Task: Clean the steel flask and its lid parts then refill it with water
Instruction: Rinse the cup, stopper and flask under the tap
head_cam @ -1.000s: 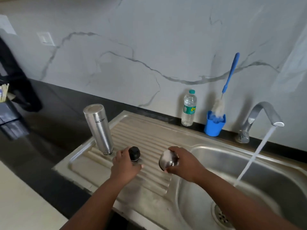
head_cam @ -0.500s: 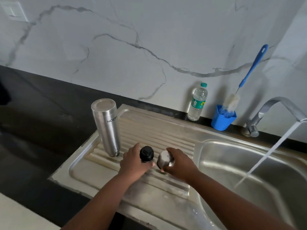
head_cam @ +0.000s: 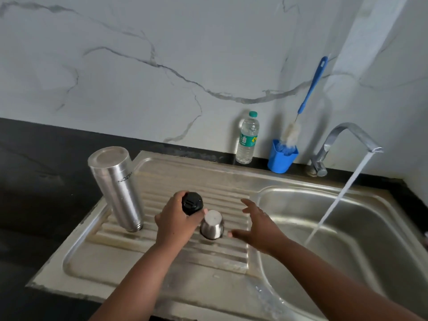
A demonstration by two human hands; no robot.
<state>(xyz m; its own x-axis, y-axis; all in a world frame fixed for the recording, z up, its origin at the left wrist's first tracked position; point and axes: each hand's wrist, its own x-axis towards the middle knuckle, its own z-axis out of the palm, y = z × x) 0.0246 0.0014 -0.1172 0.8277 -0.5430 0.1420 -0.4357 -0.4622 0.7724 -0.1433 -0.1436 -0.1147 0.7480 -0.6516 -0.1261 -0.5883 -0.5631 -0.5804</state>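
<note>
The steel flask (head_cam: 117, 186) stands upside down on the ribbed drainboard (head_cam: 162, 260), mouth down. My left hand (head_cam: 174, 224) grips the black stopper (head_cam: 192, 203) just above the board. Right beside it the steel cup lid (head_cam: 212, 224) sits upside down on the ribs. My right hand (head_cam: 258, 224) hovers to the lid's right with fingers spread, off the lid; its thumb tip is close to the lid's base.
The tap (head_cam: 342, 144) runs a stream of water into the sink basin (head_cam: 361, 232) at the right. Against the marble wall stand a plastic water bottle (head_cam: 247, 138) and a blue cup (head_cam: 282, 157) holding a blue bottle brush (head_cam: 311, 89). Black counter lies to the left.
My right hand has set the steel cup lid upside down on the drainboard and let go, fingers now spread. My left hand still holds the black stopper.
</note>
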